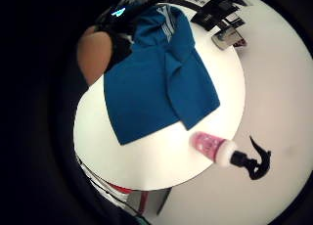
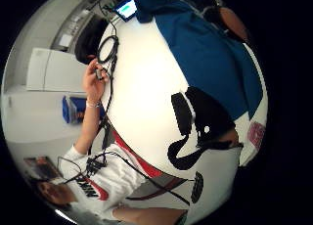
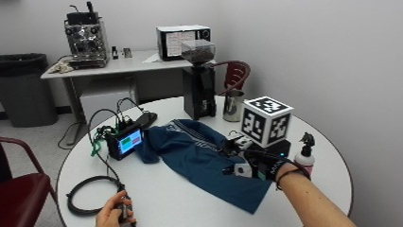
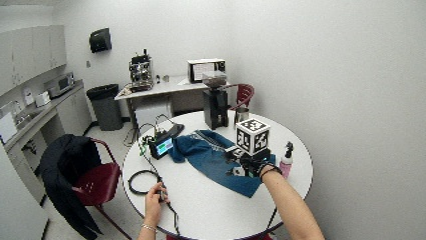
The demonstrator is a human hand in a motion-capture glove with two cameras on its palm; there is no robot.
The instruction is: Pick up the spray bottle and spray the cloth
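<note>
Right hand [image 3: 261,163] hovers over the cloth [image 3: 201,163], holding nothing (finger state: cannot tell). Bottle [image 3: 305,153] stands at its 3 o'clock, close to the desk [image 3: 176,203] edge. Risk: a sideways reach clips the trigger head and tips it off the desk.

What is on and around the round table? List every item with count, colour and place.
Round white table: one, bears all below.
Blue cloth: one, spread mid-table.
Pink spray bottle with black trigger: one, upright at the table's edge, beside the gloved hand.
Black coffee grinder: one, far side.
Steel cup: one, beside grinder.
Small screen device: one, beside the cloth.
Black cable coil: one, near the bare hand.
Gloved right hand: over the cloth's edge.
Bare left hand: holds the cable.
</note>
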